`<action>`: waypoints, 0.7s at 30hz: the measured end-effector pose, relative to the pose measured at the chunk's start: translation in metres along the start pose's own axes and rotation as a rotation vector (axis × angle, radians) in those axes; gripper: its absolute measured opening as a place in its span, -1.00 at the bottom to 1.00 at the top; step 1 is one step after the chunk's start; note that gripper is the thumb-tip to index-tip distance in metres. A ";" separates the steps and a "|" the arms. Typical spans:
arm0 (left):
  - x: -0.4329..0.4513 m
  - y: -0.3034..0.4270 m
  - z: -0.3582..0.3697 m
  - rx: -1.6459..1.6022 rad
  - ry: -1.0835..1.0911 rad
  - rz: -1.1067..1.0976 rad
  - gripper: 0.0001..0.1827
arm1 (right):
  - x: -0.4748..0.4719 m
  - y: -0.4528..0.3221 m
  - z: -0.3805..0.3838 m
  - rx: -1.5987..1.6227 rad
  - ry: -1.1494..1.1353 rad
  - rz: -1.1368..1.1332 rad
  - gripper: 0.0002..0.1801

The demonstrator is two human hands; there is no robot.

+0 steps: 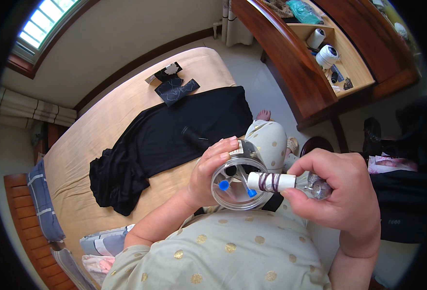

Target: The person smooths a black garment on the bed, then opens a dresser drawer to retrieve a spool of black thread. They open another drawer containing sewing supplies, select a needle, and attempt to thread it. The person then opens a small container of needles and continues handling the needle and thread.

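Observation:
My left hand grips a clear plastic jar, tilted so its open mouth faces me. Inside are slim clear tubes with blue caps and a dark round item. Between the thumb and forefinger of my right hand is a white roll wound with dark purple thread. Its left end is at the jar's mouth, overlapping the rim in view. Clear, shiny rounded pieces sit in the same hand; what they are is unclear.
Black fabric lies across the bed, bearing a black thread spool with a needle. Dark patterned pieces lie beyond. An open wooden drawer at upper right holds white thread cones.

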State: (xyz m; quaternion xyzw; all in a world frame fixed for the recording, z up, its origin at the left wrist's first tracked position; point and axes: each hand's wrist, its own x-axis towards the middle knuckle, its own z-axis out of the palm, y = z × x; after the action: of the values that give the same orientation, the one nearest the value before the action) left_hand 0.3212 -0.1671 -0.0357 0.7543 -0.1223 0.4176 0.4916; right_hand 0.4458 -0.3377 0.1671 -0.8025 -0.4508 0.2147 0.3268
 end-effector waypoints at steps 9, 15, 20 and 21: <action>0.013 0.006 0.016 0.084 -0.172 -0.070 0.01 | -0.012 0.017 0.018 -0.421 -0.201 -0.252 -0.81; 0.029 -0.002 0.033 0.048 -0.210 -0.115 0.10 | -0.016 0.050 0.020 -0.345 0.033 -0.380 -0.74; 0.056 0.000 0.049 -0.067 -0.215 -0.224 0.16 | -0.038 0.079 0.000 -0.242 0.156 -0.386 -0.72; 0.062 -0.001 0.052 -0.104 -0.233 -0.239 0.14 | -0.043 0.087 0.001 -0.243 0.158 -0.370 -0.74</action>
State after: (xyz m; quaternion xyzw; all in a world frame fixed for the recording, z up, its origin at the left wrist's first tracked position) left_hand 0.3867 -0.1970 0.0013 0.7802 -0.1095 0.2591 0.5587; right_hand 0.4745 -0.4081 0.1057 -0.7541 -0.5856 0.0318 0.2957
